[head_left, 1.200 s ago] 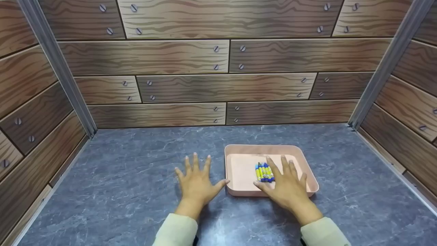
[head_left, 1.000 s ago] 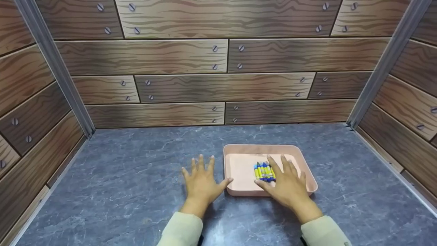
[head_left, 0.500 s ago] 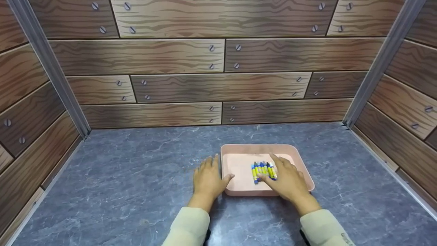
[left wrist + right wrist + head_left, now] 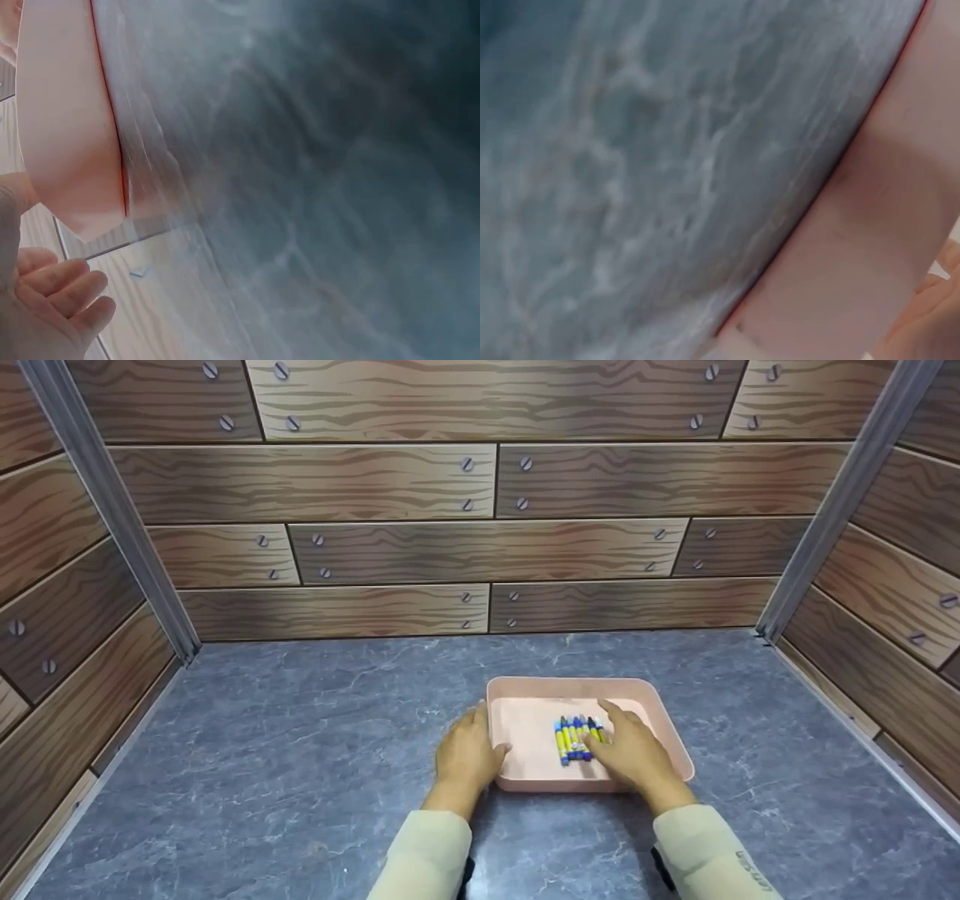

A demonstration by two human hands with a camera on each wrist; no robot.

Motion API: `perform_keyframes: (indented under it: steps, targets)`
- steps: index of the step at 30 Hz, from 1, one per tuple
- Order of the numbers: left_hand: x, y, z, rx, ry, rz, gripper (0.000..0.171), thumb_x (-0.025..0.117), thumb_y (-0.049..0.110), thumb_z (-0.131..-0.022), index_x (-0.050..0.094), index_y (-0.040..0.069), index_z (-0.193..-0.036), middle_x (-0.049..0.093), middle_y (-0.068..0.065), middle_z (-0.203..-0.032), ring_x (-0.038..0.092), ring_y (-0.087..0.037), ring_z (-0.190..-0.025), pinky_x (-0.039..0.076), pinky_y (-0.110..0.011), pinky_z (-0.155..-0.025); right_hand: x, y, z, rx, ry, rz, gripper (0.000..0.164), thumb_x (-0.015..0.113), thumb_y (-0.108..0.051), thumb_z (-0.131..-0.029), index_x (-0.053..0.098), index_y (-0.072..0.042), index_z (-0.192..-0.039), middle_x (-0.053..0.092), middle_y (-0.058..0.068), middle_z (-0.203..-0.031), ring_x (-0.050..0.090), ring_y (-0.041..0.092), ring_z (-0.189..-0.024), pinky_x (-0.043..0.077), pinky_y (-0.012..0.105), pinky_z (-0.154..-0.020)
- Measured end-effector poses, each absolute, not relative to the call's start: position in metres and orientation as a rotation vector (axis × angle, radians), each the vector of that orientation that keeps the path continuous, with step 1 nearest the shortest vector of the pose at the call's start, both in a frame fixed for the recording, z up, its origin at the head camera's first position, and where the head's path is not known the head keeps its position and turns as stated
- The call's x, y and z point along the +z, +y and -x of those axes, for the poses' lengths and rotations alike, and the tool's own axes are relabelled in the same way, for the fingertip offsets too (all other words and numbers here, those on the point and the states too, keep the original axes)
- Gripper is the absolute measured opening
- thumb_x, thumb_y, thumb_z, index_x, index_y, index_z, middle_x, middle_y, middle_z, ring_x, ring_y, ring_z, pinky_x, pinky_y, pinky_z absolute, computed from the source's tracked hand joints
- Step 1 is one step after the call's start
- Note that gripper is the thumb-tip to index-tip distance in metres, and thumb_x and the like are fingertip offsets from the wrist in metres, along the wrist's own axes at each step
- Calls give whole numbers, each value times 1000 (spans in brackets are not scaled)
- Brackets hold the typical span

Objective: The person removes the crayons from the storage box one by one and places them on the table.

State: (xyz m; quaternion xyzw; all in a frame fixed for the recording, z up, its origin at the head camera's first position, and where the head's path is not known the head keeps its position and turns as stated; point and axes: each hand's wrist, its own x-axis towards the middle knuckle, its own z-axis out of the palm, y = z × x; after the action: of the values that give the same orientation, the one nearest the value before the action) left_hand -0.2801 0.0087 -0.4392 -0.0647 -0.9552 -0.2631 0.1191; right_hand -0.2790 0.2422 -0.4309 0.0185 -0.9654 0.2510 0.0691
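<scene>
In the head view, several crayons with yellow wrappers and blue or dark ends lie side by side in a shallow pink tray. My right hand is over the tray's right part, thumb and index finger apart at the crayons' right end; whether the other fingers touch a crayon is hidden. At the tray's left side is my left hand, its thumb by the rim and the fingers outside the wall. The left wrist view shows that hand's fingers loosely bent, apart from the tray wall.
The tray stands on a dark grey marbled tabletop. Wood-patterned panels close off the back and both sides, with grey metal posts at the corners. In the right wrist view, the tray wall hides part of the right hand.
My left hand has moved right, up to the tray's left side, and its spread fingers have drawn together. The right hand's fingers have drawn in, and more of the crayons show.
</scene>
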Motion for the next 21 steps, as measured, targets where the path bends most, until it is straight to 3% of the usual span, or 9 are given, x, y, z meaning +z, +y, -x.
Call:
perform_keyframes:
  steps: [9,16,21]
  targets:
    - [-437,10,282,-767,-2893,153,58,71,22,-85,51,-2,-133,62,-18,-120,61,-34,-106,51,-45,-87,-433,249,287,832,-2899,-13,62,57,-13,-83,40,5,-140,52,33,-124,49,48,-115,39,57,-98]
    - [-438,10,281,-740,-2859,167,31,70,18,-84,64,2,-109,68,-16,-98,66,-33,-89,55,-46,-73,-436,250,291,823,-2901,-23,55,57,-4,-79,48,10,-131,58,32,-111,56,46,-105,44,55,-92]
    - [-438,9,281,-774,-2853,181,20,69,14,-83,65,4,-100,69,-15,-94,66,-33,-86,55,-46,-70,-438,249,293,778,-2927,-26,51,56,0,-76,51,13,-125,63,23,-96,60,34,-87,49,51,-82]
